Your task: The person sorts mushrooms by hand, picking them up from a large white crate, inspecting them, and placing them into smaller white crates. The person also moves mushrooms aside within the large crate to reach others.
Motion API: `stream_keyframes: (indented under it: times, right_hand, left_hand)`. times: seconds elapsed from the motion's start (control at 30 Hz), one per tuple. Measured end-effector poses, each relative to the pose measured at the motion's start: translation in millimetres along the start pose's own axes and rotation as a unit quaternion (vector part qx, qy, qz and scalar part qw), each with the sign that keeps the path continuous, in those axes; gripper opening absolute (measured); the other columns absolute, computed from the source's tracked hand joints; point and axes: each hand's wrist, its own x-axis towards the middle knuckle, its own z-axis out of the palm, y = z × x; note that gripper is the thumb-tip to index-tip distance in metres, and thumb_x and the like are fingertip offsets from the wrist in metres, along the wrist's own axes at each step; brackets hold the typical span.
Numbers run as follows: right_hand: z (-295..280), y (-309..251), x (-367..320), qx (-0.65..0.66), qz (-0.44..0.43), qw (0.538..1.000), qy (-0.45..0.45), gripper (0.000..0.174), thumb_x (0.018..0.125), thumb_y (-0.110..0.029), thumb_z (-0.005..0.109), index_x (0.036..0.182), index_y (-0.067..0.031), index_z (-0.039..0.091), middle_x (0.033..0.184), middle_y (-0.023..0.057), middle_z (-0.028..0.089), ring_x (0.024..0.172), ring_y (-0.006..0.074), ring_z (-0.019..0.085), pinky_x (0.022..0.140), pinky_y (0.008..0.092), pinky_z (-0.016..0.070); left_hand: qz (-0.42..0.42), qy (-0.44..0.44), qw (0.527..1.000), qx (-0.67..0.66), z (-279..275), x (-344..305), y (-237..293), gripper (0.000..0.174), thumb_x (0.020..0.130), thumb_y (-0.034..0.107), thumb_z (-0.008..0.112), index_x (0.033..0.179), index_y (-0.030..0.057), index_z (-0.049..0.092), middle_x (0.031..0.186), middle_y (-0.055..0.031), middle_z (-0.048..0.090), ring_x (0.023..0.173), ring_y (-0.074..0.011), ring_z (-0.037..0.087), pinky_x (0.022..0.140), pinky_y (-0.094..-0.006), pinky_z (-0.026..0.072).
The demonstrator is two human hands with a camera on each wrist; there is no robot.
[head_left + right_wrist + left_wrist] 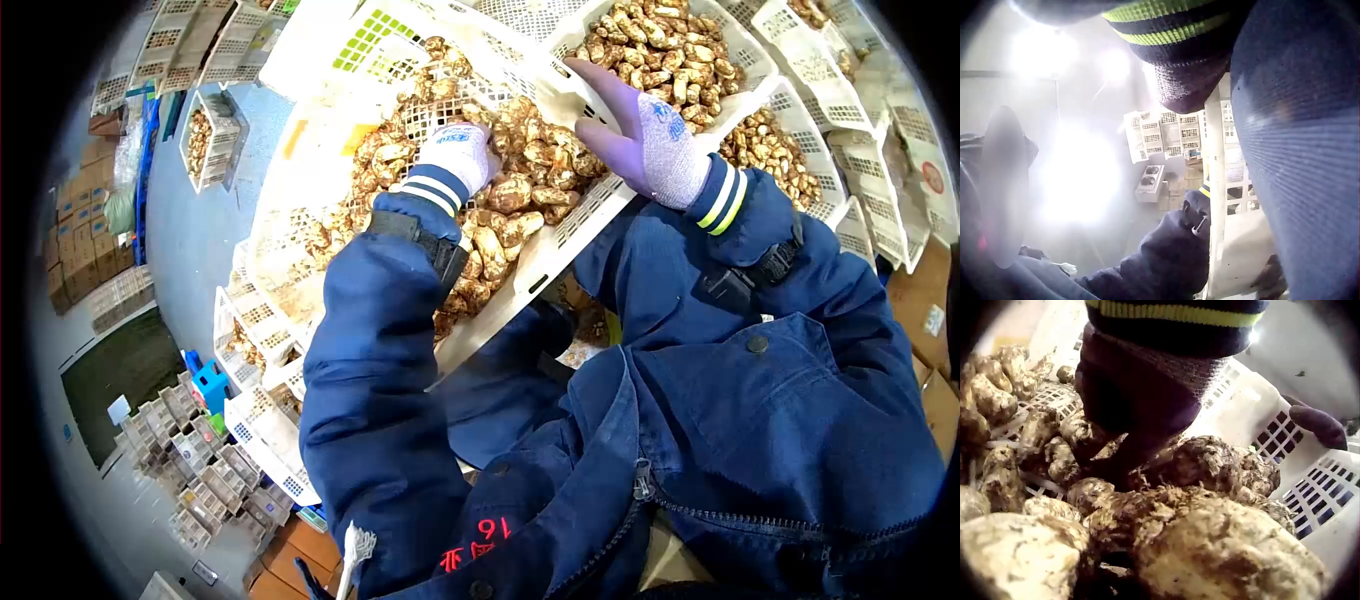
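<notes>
My gloved left hand reaches down into a white lattice basket of soil-covered mushrooms. In the left wrist view the fingers of this left hand point down among the pile and pinch a mushroom, mostly hidden by the shaded glove. Large mushrooms fill the foreground there. At the basket's right corner my gloved right hand rests by the rim, thumb and fingers straight and spread apart. One digit of it shows over the basket wall in the left wrist view.
Another basket of smaller mushrooms stands beyond the right hand, with one more beside it. Stacked white crates line the right side. To the left, a crate sits on the grey floor, and cardboard boxes are piled farther off.
</notes>
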Motion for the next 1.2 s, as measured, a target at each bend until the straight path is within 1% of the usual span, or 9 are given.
stream_keyframes:
  times: [0.17,0.23,0.3,0.4,0.43,0.57,0.93,1.07,1.2]
  right_hand:
    - [4.8,9.7,0.7,0.002,-0.026,1.000,0.013,0.053,0.091,-0.024,0.054,0.138,-0.0012,0.041,0.112,0.0273,0.062,0.102,0.0393,0.062,0.085,0.0415,0.0498]
    - [-2.7,-1.6,0.6,0.012,0.002,1.000,-0.017,0.053,0.091,-0.024,0.054,0.137,-0.0009,0.041,0.111,0.0271,0.062,0.102,0.0393,0.062,0.085,0.0414,0.0498]
    - [5.6,6.0,2.0,0.002,-0.022,1.000,0.020,0.056,0.091,-0.026,0.055,0.138,-0.0011,0.041,0.110,0.0277,0.063,0.102,0.0397,0.063,0.085,0.0416,0.0496]
    - [6.9,12.8,1.1,-0.019,-0.045,0.999,0.023,0.056,0.091,-0.026,0.055,0.139,-0.0011,0.040,0.111,0.0284,0.062,0.103,0.0394,0.063,0.087,0.0417,0.0499]
    - [5.1,11.0,0.0,-0.018,-0.035,0.999,0.021,0.056,0.091,-0.026,0.055,0.139,-0.0011,0.040,0.110,0.0284,0.062,0.103,0.0394,0.063,0.087,0.0417,0.0498]
    - [5.5,8.8,1.6,-0.023,-0.052,0.998,0.023,0.054,0.091,-0.024,0.056,0.138,-0.0017,0.041,0.108,0.0292,0.062,0.100,0.0404,0.063,0.084,0.0432,0.0501]
    - [6.0,9.6,0.2,-0.024,-0.027,0.999,0.001,0.054,0.091,-0.023,0.055,0.139,-0.0017,0.040,0.110,0.0286,0.062,0.102,0.0395,0.063,0.086,0.0414,0.0499]
    - [6.3,10.8,0.3,-0.005,-0.053,0.998,0.027,0.055,0.092,-0.024,0.055,0.139,-0.0012,0.039,0.115,0.0284,0.061,0.107,0.0388,0.061,0.089,0.0408,0.0490]
    - [4.5,7.7,0.1,-0.013,-0.020,1.000,0.011,0.056,0.091,-0.025,0.055,0.139,-0.0014,0.040,0.114,0.0282,0.061,0.105,0.0398,0.062,0.088,0.0419,0.0494]
  left_hand:
    - [-0.020,0.013,0.948,-0.316,6.8,-25.4,-46.0,0.023,0.085,0.027,0.067,0.099,0.0090,0.071,0.097,-0.0110,0.069,0.082,-0.0204,0.065,0.073,-0.0314,0.0521]
    - [-0.098,0.129,0.833,-0.528,14.3,-46.7,-77.2,0.023,0.084,0.023,0.068,0.100,0.0067,0.068,0.080,-0.0081,0.065,0.076,-0.0173,0.063,0.068,-0.0283,0.0513]
    - [-0.021,0.061,0.599,-0.798,17.7,-52.2,-91.1,0.018,0.085,0.018,0.068,0.098,0.0058,0.067,0.081,-0.0048,0.063,0.077,-0.0154,0.061,0.066,-0.0252,0.0511]
    - [0.075,0.173,0.831,-0.523,25.4,-43.4,-73.6,0.023,0.087,0.015,0.063,0.108,0.0058,0.066,0.098,-0.0078,0.068,0.089,-0.0193,0.064,0.076,-0.0286,0.0537]
    - [0.000,0.059,0.781,-0.622,4.2,-40.5,-50.4,0.030,0.086,0.019,0.065,0.114,0.0067,0.066,0.102,-0.0098,0.068,0.092,-0.0204,0.065,0.079,-0.0292,0.0539]
    - [-0.013,0.004,0.980,-0.200,-1.0,3.3,-5.4,0.065,0.083,0.039,0.070,0.134,0.0033,0.052,0.113,-0.0212,0.065,0.098,-0.0264,0.065,0.085,-0.0339,0.0509]
    - [0.007,0.053,0.995,-0.086,2.6,0.4,-5.5,0.049,0.089,0.044,0.060,0.109,0.0002,0.065,0.092,-0.0192,0.067,0.087,-0.0351,0.066,0.079,-0.0453,0.0512]
    - [-0.081,0.008,0.782,-0.618,-9.4,-18.1,-39.2,0.036,0.089,0.025,0.057,0.117,0.0033,0.065,0.090,-0.0085,0.066,0.075,-0.0118,0.058,0.057,-0.0244,0.0465]
    - [0.062,0.064,0.564,-0.821,-10.4,-67.2,-66.9,0.051,0.093,0.037,0.049,0.131,0.0024,0.052,0.111,-0.0167,0.061,0.088,-0.0203,0.062,0.062,-0.0270,0.0499]
